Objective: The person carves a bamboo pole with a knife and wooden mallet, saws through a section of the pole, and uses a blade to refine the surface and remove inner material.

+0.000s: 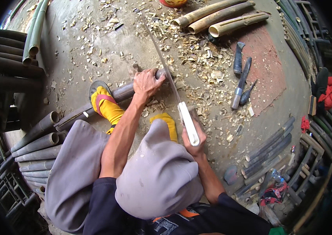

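Note:
A dark bamboo pole [123,92] lies slanting across the floor, and my left hand [146,83] is closed over it near its right end. My right hand [194,131] grips the white handle of a hand saw [190,124]. The saw's long thin blade stretches away from me and crosses the pole's end just right of my left hand. Whether its teeth have cut into the bamboo cannot be made out. My foot in a yellow sock and sandal [105,102] is against the pole, left of my left hand.
Wood chips [213,70] litter the floor. To the right lie a knife [241,83] and other dark-handled tools on a reddish patch. Cut bamboo lengths [238,24] rest at the far right, with more bamboo stacked at the left [36,147] and near right [270,147].

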A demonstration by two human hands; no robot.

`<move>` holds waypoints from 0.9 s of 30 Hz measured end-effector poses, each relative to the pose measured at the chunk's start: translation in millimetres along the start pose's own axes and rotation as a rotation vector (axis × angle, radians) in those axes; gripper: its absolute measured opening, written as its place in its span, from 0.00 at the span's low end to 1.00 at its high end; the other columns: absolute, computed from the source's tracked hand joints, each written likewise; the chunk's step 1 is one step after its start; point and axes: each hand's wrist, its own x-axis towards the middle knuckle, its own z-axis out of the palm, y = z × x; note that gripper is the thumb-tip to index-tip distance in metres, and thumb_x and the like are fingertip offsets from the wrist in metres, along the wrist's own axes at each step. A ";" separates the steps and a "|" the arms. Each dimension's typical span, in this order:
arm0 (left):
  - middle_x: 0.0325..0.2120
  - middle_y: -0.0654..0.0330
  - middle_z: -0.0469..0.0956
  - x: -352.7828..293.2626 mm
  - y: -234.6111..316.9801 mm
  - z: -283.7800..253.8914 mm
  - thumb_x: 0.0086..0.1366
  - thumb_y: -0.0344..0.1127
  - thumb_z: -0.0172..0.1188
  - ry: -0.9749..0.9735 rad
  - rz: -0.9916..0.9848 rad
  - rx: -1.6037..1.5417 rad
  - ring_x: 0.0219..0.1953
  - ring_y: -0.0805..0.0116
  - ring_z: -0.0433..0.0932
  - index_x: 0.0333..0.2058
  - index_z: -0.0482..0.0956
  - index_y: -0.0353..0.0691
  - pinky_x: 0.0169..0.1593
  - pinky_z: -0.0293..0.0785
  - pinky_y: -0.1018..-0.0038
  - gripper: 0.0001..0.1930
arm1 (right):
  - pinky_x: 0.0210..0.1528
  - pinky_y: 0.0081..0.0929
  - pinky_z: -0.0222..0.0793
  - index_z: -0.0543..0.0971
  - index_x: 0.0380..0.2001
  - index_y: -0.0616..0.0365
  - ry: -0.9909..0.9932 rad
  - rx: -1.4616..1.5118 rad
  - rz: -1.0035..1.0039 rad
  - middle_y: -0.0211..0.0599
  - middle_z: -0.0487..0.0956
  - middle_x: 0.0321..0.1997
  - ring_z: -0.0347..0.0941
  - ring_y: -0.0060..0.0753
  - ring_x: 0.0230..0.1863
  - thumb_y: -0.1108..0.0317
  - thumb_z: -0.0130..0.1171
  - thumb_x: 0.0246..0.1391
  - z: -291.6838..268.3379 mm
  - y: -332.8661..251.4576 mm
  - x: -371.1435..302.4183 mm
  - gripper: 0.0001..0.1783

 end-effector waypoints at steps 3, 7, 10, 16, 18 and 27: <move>0.34 0.50 0.79 -1.1 -12.8 -2.7 0.52 0.61 0.53 -0.003 0.140 -0.071 0.36 0.54 0.79 0.44 0.76 0.42 0.42 0.70 0.59 0.30 | 0.35 0.27 0.75 0.71 0.48 0.72 -0.018 -0.070 -0.025 0.53 0.79 0.39 0.80 0.41 0.34 0.78 0.56 0.43 -40.2 -13.8 -61.3 0.25; 0.32 0.52 0.78 1.0 -1.4 -10.3 0.44 0.46 0.66 -0.142 0.038 0.056 0.37 0.54 0.79 0.37 0.73 0.40 0.40 0.74 0.62 0.24 | 0.34 0.27 0.75 0.73 0.45 0.72 0.005 -0.059 0.014 0.51 0.80 0.36 0.81 0.39 0.33 0.77 0.57 0.43 -41.7 -12.0 -69.8 0.22; 0.31 0.53 0.78 -4.8 -7.1 0.5 0.42 0.41 0.68 -0.067 0.042 0.061 0.35 0.51 0.79 0.36 0.72 0.40 0.38 0.75 0.60 0.22 | 0.30 0.26 0.71 0.75 0.41 0.70 0.008 0.039 0.014 0.43 0.78 0.28 0.76 0.29 0.27 0.79 0.55 0.49 8.6 4.0 11.1 0.13; 0.33 0.53 0.78 1.9 8.0 -11.3 0.42 0.41 0.68 -0.170 -0.011 0.055 0.37 0.52 0.79 0.35 0.73 0.39 0.40 0.75 0.60 0.21 | 0.31 0.28 0.73 0.75 0.41 0.67 0.077 -0.042 -0.116 0.45 0.79 0.31 0.78 0.36 0.29 0.78 0.56 0.45 11.0 3.9 6.3 0.15; 0.33 0.53 0.79 2.5 3.6 -8.3 0.42 0.43 0.68 -0.153 0.004 0.065 0.37 0.52 0.79 0.35 0.73 0.39 0.39 0.75 0.60 0.23 | 0.32 0.29 0.75 0.72 0.48 0.71 -0.008 -0.118 -0.111 0.52 0.79 0.39 0.80 0.42 0.31 0.76 0.58 0.42 -9.4 12.3 -33.8 0.25; 0.30 0.47 0.80 6.3 -0.8 -12.4 0.54 0.63 0.51 -0.140 -0.038 -0.181 0.33 0.51 0.80 0.42 0.78 0.48 0.37 0.74 0.59 0.28 | 0.28 0.27 0.73 0.72 0.48 0.72 -0.013 -0.049 0.025 0.50 0.80 0.35 0.79 0.39 0.26 0.75 0.58 0.42 -17.6 15.0 -49.1 0.25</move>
